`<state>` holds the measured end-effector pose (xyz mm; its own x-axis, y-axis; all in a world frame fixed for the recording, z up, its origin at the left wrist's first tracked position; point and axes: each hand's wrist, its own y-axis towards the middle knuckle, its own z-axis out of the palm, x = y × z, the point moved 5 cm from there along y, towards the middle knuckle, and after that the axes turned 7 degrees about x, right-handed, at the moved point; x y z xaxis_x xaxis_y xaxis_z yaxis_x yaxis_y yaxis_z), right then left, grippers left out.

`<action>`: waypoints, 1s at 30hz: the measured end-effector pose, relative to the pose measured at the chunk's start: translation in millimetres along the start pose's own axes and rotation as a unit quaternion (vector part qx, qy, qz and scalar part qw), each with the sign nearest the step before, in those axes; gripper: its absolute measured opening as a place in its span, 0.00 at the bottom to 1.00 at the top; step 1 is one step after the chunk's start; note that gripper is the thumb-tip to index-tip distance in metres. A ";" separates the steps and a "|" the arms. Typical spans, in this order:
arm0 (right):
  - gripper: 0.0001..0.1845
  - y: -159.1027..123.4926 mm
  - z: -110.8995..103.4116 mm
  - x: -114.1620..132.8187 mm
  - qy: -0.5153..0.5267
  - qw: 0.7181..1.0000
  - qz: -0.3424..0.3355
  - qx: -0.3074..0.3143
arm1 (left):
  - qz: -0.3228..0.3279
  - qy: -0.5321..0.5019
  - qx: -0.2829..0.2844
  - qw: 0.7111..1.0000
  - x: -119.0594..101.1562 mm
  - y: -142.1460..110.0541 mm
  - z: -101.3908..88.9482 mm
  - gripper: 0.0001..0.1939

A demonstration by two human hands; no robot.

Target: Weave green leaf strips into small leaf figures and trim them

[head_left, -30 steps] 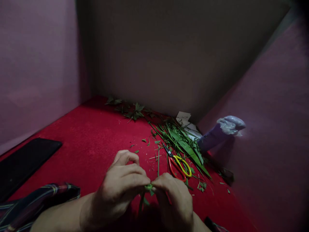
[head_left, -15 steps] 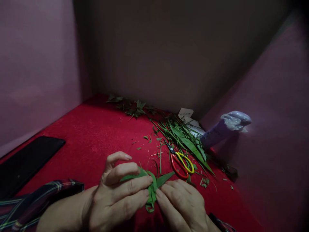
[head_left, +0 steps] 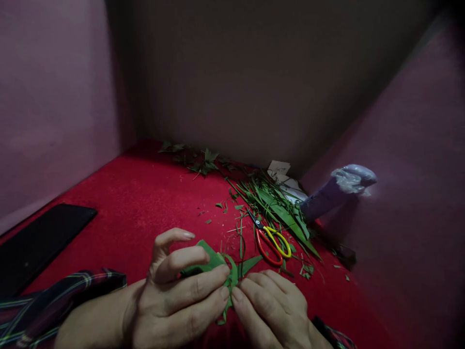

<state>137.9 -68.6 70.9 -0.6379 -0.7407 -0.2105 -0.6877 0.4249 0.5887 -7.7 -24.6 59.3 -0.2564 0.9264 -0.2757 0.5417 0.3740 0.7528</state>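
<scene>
Low in the view, my left hand pinches a folded green leaf strip between thumb and fingers, with its upper fingers raised and bent. My right hand is closed on the same leaf piece from the other side, thumb tip against fingertips. A pointed leaf end sticks out above the right fingers. The folds where both thumbs meet are partly hidden. Just beyond my right hand lie scissors with one red and one yellow handle loop, blades pointing away to the left.
A pile of long leaves and stems lies behind the scissors, beside white paper cards. A purple plastic-topped tube leans at the right wall. More leaves lie at the back. A flat black object rests at left on the red surface.
The leaf piece has turned in my fingers: its broad part stands higher behind my left hand, and less of the folded end shows below. Both hands stay close together.
</scene>
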 end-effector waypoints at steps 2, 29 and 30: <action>0.11 -0.5 0.8 -0.1 -0.001 1.000 0.000 0.001 | 0.015 0.002 0.009 1.000 2.4 1.5 -1.5 0.14; 0.10 -15.0 42.6 -29.7 0.292 0.922 0.234 -0.098 | -0.444 -0.663 0.128 0.590 46.0 -8.3 67.4 0.12; 0.10 -15.5 42.7 -30.1 0.286 0.924 0.233 -0.100 | -0.443 -0.661 0.129 0.592 47.2 -9.2 68.1 0.12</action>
<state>153.0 -30.6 34.8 -0.5213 -0.6797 0.5160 -0.2709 0.7052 0.6552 29.8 18.6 -1.3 0.2264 -0.4766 -0.8494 0.8111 0.5752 -0.1066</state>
